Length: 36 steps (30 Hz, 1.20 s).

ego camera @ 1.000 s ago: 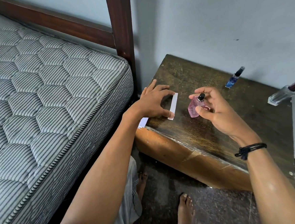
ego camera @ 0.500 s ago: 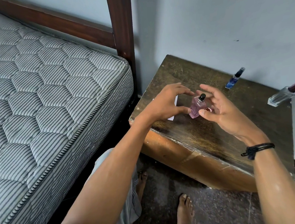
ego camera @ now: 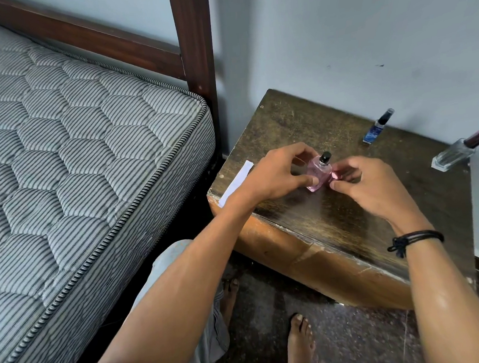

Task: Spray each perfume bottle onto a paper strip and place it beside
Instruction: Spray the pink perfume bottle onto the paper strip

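A small pink perfume bottle (ego camera: pixel 318 173) with a black sprayer top stands over the dark wooden side table (ego camera: pixel 299 125). My left hand (ego camera: pixel 278 175) grips its body between thumb and fingers. My right hand (ego camera: pixel 370 188) touches the bottle's right side and pinches a small pink cap (ego camera: pixel 336 176). A white paper strip (ego camera: pixel 237 181) lies at the table's left front corner, partly hidden behind my left wrist. A blue bottle (ego camera: pixel 377 127) with a black cap and a clear bottle (ego camera: pixel 459 151) with a maroon cap stand near the wall.
A bed with a striped quilted mattress (ego camera: pixel 73 154) and a dark wooden post (ego camera: pixel 193 41) fills the left side. The wall (ego camera: pixel 363 28) runs behind the table. My bare feet (ego camera: pixel 300 345) are on the speckled floor below the table's front edge.
My left hand left the paper strip and moved right to take the pink bottle. My right hand shifted from holding the bottle to its right side, now pinching the cap.
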Each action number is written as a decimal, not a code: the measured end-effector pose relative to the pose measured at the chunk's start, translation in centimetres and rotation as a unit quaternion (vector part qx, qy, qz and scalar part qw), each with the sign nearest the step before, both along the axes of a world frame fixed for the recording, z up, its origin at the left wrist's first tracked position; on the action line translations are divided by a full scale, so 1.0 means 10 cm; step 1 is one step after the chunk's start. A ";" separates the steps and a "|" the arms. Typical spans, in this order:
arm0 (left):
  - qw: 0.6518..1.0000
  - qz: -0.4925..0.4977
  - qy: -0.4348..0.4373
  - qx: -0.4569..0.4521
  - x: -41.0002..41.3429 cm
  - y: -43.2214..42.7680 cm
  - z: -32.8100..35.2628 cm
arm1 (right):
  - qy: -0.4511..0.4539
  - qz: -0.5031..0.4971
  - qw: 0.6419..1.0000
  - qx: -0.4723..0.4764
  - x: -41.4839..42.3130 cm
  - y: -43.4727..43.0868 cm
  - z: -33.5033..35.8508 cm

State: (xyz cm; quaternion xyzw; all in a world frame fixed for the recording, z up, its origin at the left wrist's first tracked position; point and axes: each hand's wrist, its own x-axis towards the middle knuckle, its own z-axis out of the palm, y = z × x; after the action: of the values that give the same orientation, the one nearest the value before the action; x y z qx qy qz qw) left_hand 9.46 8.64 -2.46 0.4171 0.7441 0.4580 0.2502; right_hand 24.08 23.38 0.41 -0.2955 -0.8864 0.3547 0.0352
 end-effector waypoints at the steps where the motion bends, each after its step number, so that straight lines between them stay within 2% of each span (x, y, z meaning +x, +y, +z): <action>1: 1.000 0.003 0.002 -0.001 0.01 0.00 -0.01 | 0.012 -0.006 1.000 -0.001 0.01 0.00 0.02; 4: 1.000 0.015 0.007 -0.012 0.02 0.01 -0.01 | 0.113 -0.040 0.993 -0.008 0.05 -0.01 0.10; 7: 1.000 0.029 0.007 -0.010 0.05 0.02 0.00 | 0.283 -0.061 0.955 -0.067 0.07 -0.04 0.20; 10: 0.999 0.032 0.007 -0.007 0.06 0.02 0.01 | 0.360 -0.030 0.929 -0.086 0.05 -0.09 0.23; 16: 0.999 0.036 0.022 -0.012 0.08 0.02 0.02 | 0.316 0.015 0.948 -0.034 0.00 -0.15 0.14; 23: 0.999 0.033 0.018 -0.007 0.08 0.02 0.02 | 0.301 0.037 0.953 0.003 -0.01 -0.15 0.13; 36: 1.000 0.026 0.008 -0.006 0.05 0.02 0.01 | 0.299 0.031 0.954 0.008 -0.03 -0.19 0.11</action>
State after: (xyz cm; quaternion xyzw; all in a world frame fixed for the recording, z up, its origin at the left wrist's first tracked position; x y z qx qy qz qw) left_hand 10.01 8.85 -2.39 0.3999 0.7593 0.4563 0.2352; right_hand 23.78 21.50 1.52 -0.1482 -0.8469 0.4204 0.2900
